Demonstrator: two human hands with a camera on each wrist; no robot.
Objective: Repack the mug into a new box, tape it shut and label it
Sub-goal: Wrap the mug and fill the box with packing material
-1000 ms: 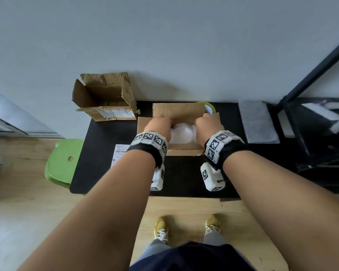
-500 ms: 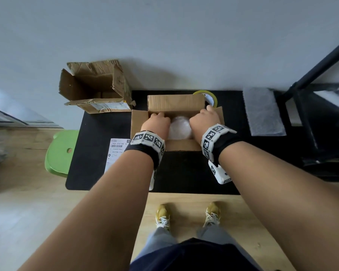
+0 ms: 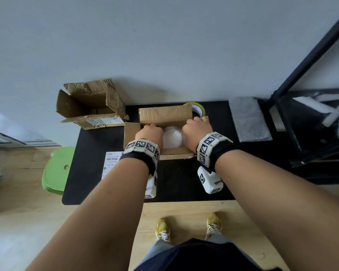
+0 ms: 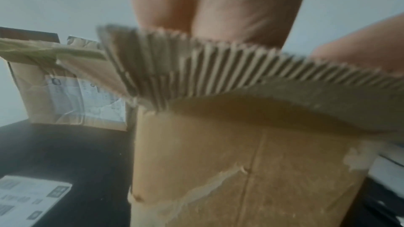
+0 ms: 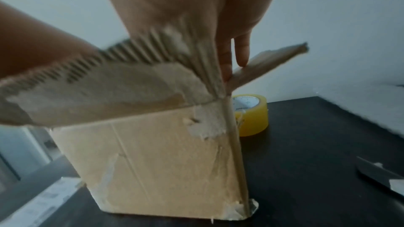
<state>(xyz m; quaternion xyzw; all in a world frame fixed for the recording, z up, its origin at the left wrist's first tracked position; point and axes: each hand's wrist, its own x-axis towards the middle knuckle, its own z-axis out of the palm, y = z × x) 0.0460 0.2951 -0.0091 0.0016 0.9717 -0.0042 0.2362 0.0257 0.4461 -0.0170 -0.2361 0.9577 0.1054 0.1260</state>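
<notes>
The new cardboard box (image 3: 132, 133) stands open in the middle of the black mat (image 3: 98, 153). The bubble-wrapped mug (image 3: 172, 136) sits inside it. My left hand (image 3: 149, 131) reaches into the box on the mug's left side. My right hand (image 3: 197, 127) reaches in on its right side. In the left wrist view my left hand (image 4: 218, 6) runs straight past the near flap (image 4: 240, 75), fingertips hidden. In the right wrist view my right fingers (image 5: 241, 53) are straight against the right flap (image 5: 268, 61). A white label (image 3: 112, 163) lies left of the box.
The torn old box (image 3: 90, 106) stands open at the mat's back left corner. A yellow tape roll (image 3: 197, 109) sits behind the new box. A grey foam sheet (image 3: 249, 120) lies to the right, beside a black rack (image 3: 301, 133). A green stool (image 3: 57, 169) stands left of the table.
Both hands stayed at the sides of the wrapped mug and sank slightly deeper into the box. The head camera shifted a little.
</notes>
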